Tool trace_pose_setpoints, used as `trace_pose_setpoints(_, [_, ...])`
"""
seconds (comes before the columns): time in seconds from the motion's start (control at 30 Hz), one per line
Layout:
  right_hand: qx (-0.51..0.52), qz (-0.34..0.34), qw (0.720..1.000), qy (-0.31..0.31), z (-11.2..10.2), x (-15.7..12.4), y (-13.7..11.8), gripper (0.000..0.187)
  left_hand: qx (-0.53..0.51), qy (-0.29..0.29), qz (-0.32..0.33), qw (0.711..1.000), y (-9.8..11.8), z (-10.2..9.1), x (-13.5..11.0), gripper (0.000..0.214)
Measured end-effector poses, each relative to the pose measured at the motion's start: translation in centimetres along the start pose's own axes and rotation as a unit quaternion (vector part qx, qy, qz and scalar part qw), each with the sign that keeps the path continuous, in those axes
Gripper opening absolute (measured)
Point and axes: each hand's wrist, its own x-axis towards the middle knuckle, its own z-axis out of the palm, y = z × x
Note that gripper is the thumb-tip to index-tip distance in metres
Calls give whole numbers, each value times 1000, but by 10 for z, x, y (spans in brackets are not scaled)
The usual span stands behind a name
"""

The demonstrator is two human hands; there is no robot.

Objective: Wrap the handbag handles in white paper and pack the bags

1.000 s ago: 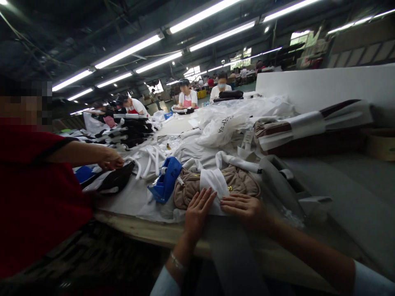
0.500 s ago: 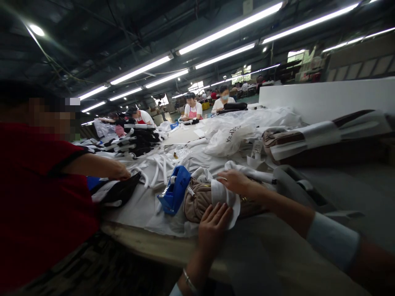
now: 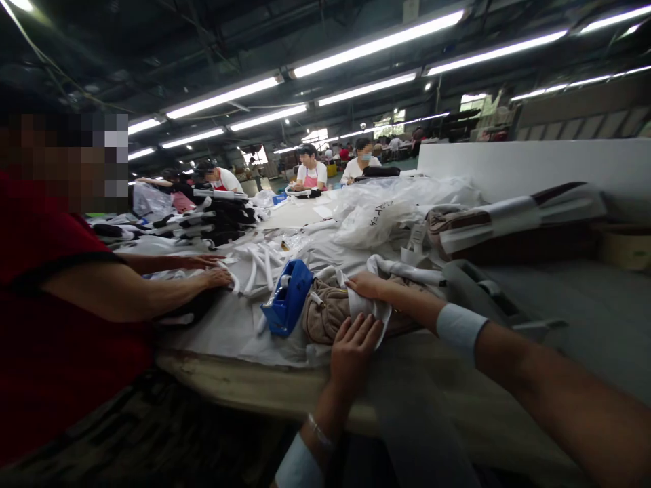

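Note:
A taupe bag [image 3: 325, 313] lies on the table in front of me, with a white wrapping sheet [image 3: 362, 306] laid across its middle. My left hand [image 3: 354, 349] rests on the near side of the sheet, its fingers extended and slightly apart. On the far side, my right hand [image 3: 370, 285] lies flat over the sheet's upper edge, fingers stretched to the left. A blue tape dispenser [image 3: 287, 298] stands just left of the bag. White-wrapped straps [image 3: 401, 269] curve behind the bag. Part of the bag is hidden under my right forearm.
Beside me on the left, a person in red [image 3: 55, 305] reaches over dark items. Another taupe bag [image 3: 458, 227] with white wrapping lies at the right, near a grey piece [image 3: 472, 291]. Plastic sheeting [image 3: 376, 220] and white tubes [image 3: 259, 268] cover the table; people sit beyond.
My right hand has come down onto the sheet, which now lies closer to the bag. My left hand stays on it. The person in red has brought both hands forward over the table.

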Motion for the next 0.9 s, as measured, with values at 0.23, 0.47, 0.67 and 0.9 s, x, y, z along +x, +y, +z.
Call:
trace_pose_setpoints(0.23, [78,-61,995,4,-51,-96,-11,37,-17,-20,-9,1000,1,-4,1,40])
trace_pose_setpoints(0.47, [-32,-213,975,58,-40,-177,-3,43,-28,-46,-13,998,-1,-7,2,46])
trace_pose_setpoints(0.67, [-47,-226,952,202,-8,-193,-2,32,-50,-77,-26,995,-1,-13,6,57])
trace_pose_setpoints(0.9, [-57,-258,940,217,0,-201,6,30,-52,-89,-27,994,2,-18,8,62])
